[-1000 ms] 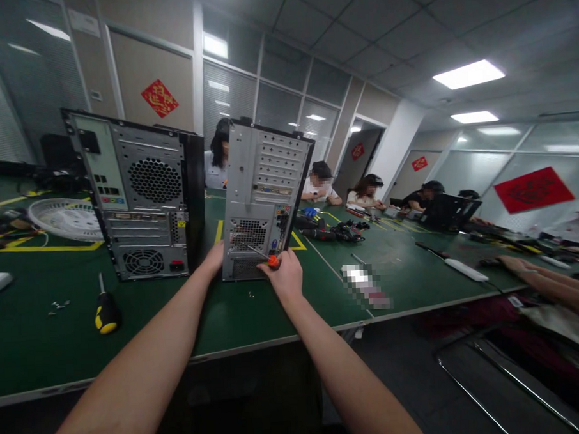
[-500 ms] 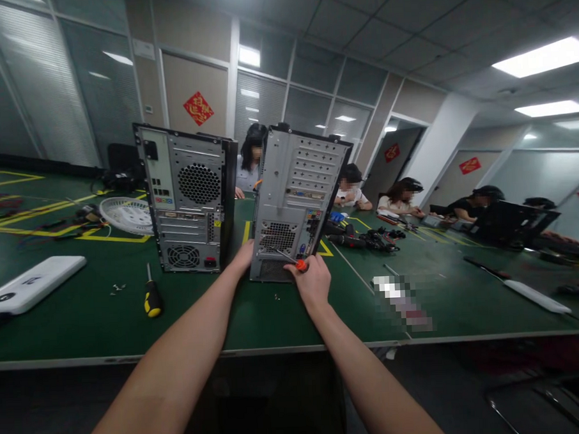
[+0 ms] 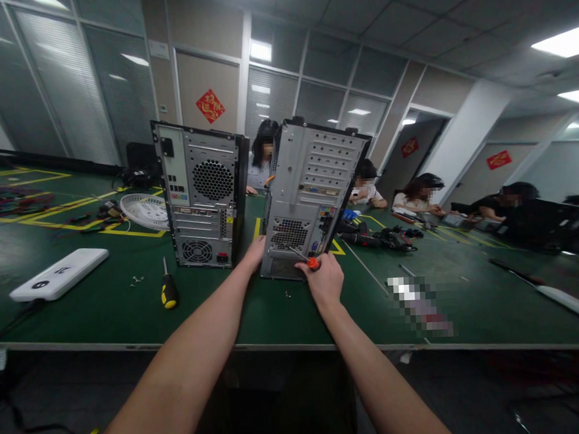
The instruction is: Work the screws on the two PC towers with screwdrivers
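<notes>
A computer case (image 3: 297, 178) stands in front of me, its metal back panel facing me and leaning a little to the right in the picture. My right hand (image 3: 326, 276) is closed around the orange-red handle of a screwdriver (image 3: 313, 263), whose shaft points up and left across the panel's lower part. Against the case's lower left side rests my left hand (image 3: 256, 250); its fingers are hidden behind the case. A few small screws (image 3: 288, 295) lie on the table just before the case. To the left stands a second computer case (image 3: 199, 195), untouched.
A yellow-black screwdriver (image 3: 168, 291) and more screws (image 3: 137, 280) lie left on the green table (image 3: 131, 320). Beyond are a white power bank (image 3: 61, 273) and a white basket (image 3: 143, 210). Cables (image 3: 396, 239) lie to the right. Several people sit across the table.
The view has turned slightly left, so everything appears shifted right. Both hands keep their places at the case, with the screwdriver still in the right one.
</notes>
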### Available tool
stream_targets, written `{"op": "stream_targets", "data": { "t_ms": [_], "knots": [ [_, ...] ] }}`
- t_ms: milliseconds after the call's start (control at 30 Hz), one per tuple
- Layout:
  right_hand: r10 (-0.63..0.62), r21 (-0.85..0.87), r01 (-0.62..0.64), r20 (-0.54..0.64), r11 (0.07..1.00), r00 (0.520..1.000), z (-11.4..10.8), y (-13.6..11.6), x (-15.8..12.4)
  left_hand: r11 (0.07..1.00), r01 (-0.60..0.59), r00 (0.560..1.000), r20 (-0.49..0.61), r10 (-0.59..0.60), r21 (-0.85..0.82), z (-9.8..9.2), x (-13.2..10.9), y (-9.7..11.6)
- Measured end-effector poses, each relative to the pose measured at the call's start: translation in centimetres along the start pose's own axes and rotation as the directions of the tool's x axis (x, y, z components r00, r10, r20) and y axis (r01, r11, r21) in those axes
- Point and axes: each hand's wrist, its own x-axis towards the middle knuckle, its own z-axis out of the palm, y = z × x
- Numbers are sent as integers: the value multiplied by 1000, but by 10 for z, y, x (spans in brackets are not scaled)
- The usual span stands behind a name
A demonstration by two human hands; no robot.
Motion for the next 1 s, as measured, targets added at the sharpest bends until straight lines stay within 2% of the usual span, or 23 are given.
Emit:
{"op": "stream_targets", "data": {
  "t_ms": [333,667,1000],
  "knots": [
    [0,-32,-1,-16,999,1000,0,-4,1,998,47,998,-50,-48,-32,6,6,0],
    [17,-51,-18,-15,999,1000,0,-6,2,992,76,996,-37,-80,-98,6,5,0],
    [32,-28,-32,-23,999,999,0,-6,1,991,25,1000,7,-24,-129,11,12,-7]
  ]
}}
